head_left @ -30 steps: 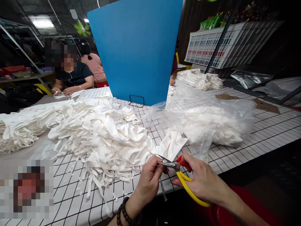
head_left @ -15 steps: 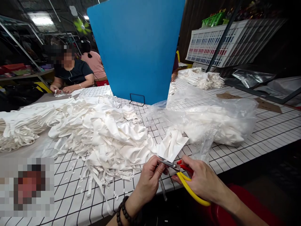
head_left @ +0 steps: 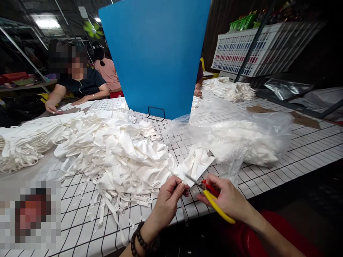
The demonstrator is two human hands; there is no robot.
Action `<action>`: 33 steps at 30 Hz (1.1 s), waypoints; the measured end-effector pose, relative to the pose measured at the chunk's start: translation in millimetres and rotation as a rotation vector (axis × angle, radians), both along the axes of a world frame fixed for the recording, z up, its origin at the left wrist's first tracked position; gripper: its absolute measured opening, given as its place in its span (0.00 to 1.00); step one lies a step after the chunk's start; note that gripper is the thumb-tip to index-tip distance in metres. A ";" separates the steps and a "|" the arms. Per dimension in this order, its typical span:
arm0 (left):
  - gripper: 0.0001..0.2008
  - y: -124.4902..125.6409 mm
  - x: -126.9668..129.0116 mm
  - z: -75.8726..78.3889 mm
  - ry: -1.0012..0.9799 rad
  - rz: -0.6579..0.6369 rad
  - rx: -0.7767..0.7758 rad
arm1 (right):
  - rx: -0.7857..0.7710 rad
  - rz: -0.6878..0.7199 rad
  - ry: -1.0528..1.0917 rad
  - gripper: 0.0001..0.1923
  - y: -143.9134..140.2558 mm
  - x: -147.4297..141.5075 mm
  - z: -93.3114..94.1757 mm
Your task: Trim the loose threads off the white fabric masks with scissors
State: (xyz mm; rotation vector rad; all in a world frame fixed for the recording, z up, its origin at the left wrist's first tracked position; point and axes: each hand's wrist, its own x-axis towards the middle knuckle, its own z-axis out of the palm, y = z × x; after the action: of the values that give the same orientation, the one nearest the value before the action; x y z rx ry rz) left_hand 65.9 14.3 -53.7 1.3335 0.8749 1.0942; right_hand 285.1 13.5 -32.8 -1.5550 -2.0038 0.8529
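Observation:
Scissors with one yellow and one red handle are in my right hand, fingers closed around the grips. Their blades, slightly blurred, point left past my left fingertips. My left hand, with dark beads at the wrist, pinches the near edge of a white fabric piece. What exactly lies between thumb and finger is mostly hidden. A thin strap dangles below that hand over the table edge. Left of it spreads a loose heap of white fabric pieces with straps.
A clear plastic bag of white pieces lies to the right on the checked table. A tall blue board stands at the back. Stacked pieces lie left. A co-worker sits far left; white crates stand right.
The scissor blades have moved slightly right and away from my left fingertips. The yellow handle has swung up a little. Across the table, the co-worker's hand has moved left, spreading white fabric.

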 end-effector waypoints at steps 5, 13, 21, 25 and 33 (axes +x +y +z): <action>0.11 16.2 -21.2 9.0 0.022 0.119 0.090 | 0.134 -0.252 -0.004 0.12 39.2 26.7 -13.9; 0.12 58.7 -95.3 43.0 0.109 0.438 0.303 | 0.186 -0.247 0.009 0.09 90.4 -1.5 -13.5; 0.17 4.2 -104.4 41.5 0.729 0.906 0.116 | 0.322 -0.063 0.300 0.03 38.7 -61.8 7.8; 0.24 -35.8 -41.9 20.1 0.188 0.120 -0.306 | 0.562 0.076 0.154 0.09 4.3 -78.2 3.1; 0.21 -20.3 0.5 -12.6 -0.363 0.116 -0.597 | 0.592 0.283 0.154 0.17 -42.4 -72.6 -11.7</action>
State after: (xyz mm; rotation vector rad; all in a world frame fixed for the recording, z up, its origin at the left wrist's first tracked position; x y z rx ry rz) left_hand 66.4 -6.0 -66.4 0.5764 0.9152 1.0121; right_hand 212.6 -28.9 -44.4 -0.8674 -2.1276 0.3957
